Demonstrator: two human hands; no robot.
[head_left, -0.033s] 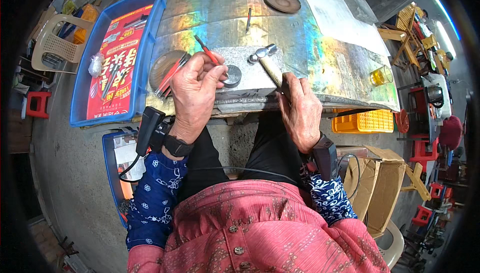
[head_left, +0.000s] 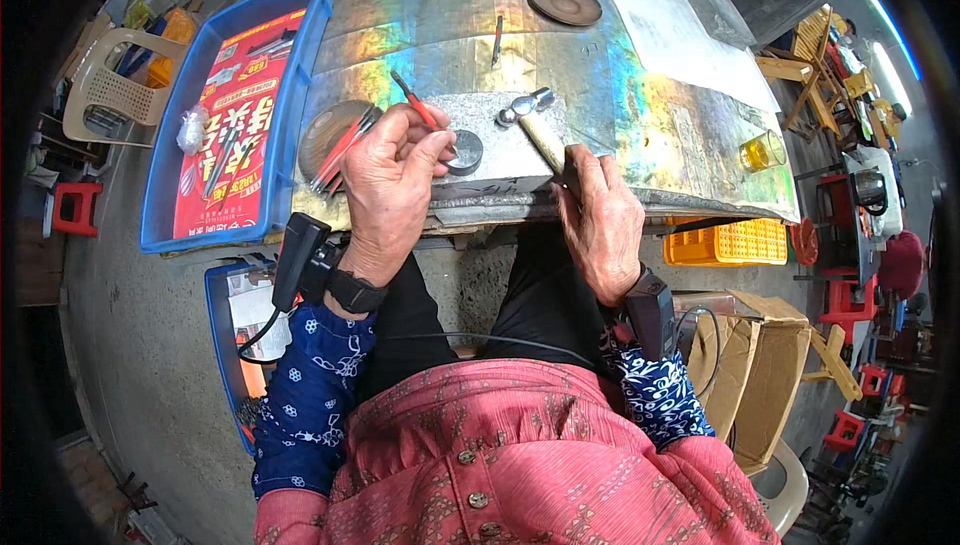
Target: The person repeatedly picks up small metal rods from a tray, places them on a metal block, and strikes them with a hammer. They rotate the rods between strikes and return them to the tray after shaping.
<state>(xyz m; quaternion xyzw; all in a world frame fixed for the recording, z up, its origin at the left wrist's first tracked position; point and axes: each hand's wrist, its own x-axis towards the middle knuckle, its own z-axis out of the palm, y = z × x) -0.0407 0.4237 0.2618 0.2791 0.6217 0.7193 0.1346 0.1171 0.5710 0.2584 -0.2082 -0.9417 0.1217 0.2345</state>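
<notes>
Between the thumb and fingers of my left hand [head_left: 393, 185] is a slim red tool with a dark tip [head_left: 412, 100], slanting up and left. My right hand [head_left: 603, 220] is closed around the pale wooden handle of a hammer [head_left: 541, 137]. Its shiny metal head rests on, or just over, a speckled grey stone block [head_left: 485, 112]. On that block, just right of my left fingers, sits a dark round metal disc [head_left: 465, 152]. Several slim red tools [head_left: 345, 147] lie over a brown round dish [head_left: 325, 135], partly hidden by my left hand.
On the table's left stands a blue tray [head_left: 318, 40] lined with red printed paper. Farther back lie a thin red-and-black tool [head_left: 497, 40] and a brown round plate [head_left: 565, 3]. A glass of yellow liquid [head_left: 762, 152] stands at the right edge. Below are a yellow crate [head_left: 725, 244] and a cardboard box [head_left: 750, 375].
</notes>
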